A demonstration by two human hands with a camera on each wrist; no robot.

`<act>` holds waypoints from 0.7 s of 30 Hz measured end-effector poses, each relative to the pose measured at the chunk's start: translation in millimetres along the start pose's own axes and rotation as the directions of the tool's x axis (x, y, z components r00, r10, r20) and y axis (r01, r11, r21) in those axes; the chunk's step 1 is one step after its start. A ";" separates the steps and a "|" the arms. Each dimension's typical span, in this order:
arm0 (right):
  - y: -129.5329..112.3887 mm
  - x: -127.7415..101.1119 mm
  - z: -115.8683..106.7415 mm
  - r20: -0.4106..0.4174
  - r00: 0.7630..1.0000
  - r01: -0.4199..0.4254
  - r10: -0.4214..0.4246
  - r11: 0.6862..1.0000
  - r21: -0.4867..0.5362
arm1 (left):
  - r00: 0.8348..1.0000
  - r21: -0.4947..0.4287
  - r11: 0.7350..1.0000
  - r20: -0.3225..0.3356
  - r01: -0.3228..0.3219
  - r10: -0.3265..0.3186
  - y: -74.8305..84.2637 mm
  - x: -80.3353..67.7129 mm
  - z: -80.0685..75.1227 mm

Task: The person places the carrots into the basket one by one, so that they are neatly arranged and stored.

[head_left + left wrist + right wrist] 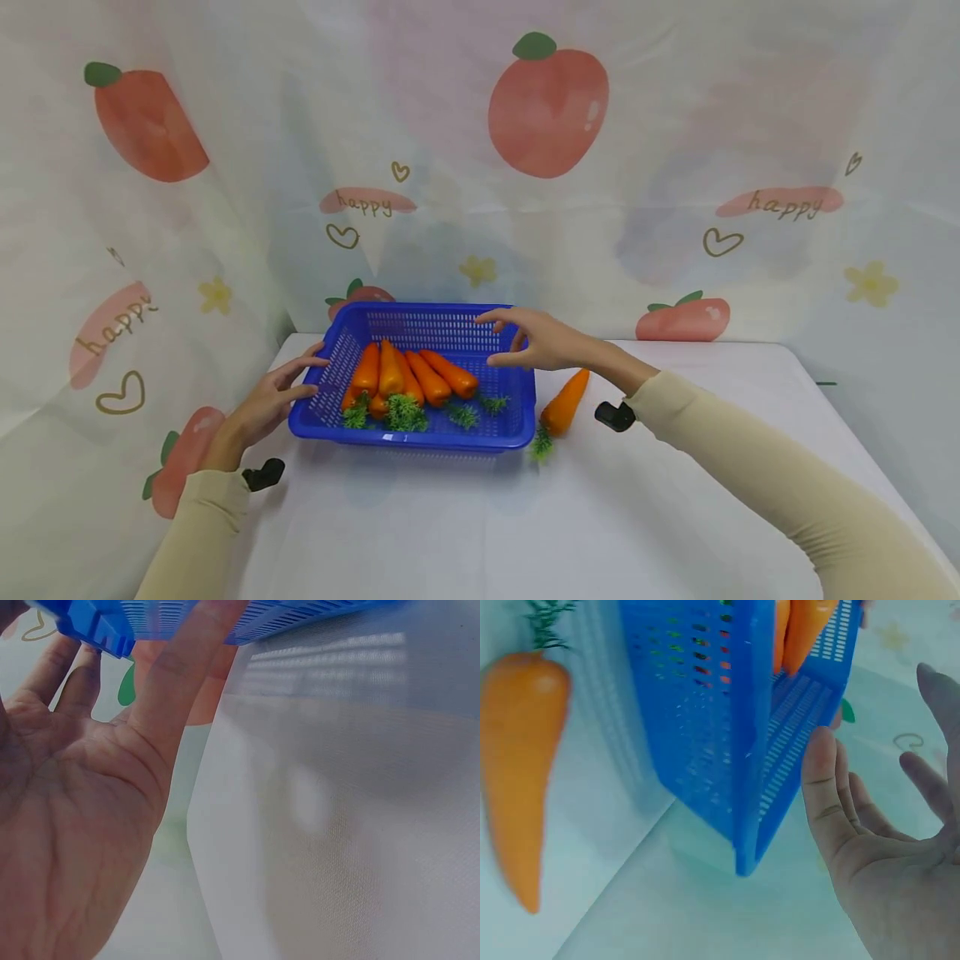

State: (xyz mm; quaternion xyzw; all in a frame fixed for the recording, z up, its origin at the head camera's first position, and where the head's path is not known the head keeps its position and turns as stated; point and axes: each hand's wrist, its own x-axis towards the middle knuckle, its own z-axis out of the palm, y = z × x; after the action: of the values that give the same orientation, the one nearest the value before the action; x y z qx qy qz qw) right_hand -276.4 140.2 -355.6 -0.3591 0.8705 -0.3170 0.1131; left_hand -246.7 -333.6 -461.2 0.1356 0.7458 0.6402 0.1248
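A white table [465,517] fills the near part of the view, and its front half is bare. Two arms in cream sleeves [780,483] reach across it.

The left hand [266,404] is at the left end of a blue plastic basket [517,421]. Its fingers are straight and spread a little. The fingertips [191,645] touch the basket's left wall near the rim. It grips nothing.

The right hand [536,342] hangs over the far right corner of the basket. Its fingers are loose and wide apart, and it holds nothing. In the right wrist view the fingers [825,787] are just beside the basket's corner, but I cannot tell if they touch it.

Inside the basket lie several orange carrots [408,375] side by side, with their green tops [405,412] toward the near wall. The right part of the basket floor is bare.

One more carrot [564,402] lies on the table just beside the basket's right wall, under the right wrist. There is open table to the right of it.

Behind the table hangs a light curtain [675,125] with big peaches, hearts and small flowers. The word "happy" [364,202] is written on it in several spots.
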 end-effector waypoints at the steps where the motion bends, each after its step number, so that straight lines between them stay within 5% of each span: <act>1: 0.6 -6.2 -1.2 -0.015 1.000 0.002 -0.002 1.000 0.002 | 1.000 0.003 1.000 0.000 0.001 -0.001 -0.3 0.4 0.1; 21: 31.1 -122.5 -16.5 -0.197 0.963 -0.160 0.184 0.978 0.131 | 1.000 0.100 0.995 0.015 0.014 -0.016 7.0 -1.2 -0.3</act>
State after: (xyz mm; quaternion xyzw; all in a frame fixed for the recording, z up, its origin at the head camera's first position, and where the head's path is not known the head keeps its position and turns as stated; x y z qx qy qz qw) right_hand -212.8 250.1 -366.3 -0.2399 0.8860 -0.3906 0.0690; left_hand -245.4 -333.3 -454.2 0.1411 0.7770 0.5999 0.1283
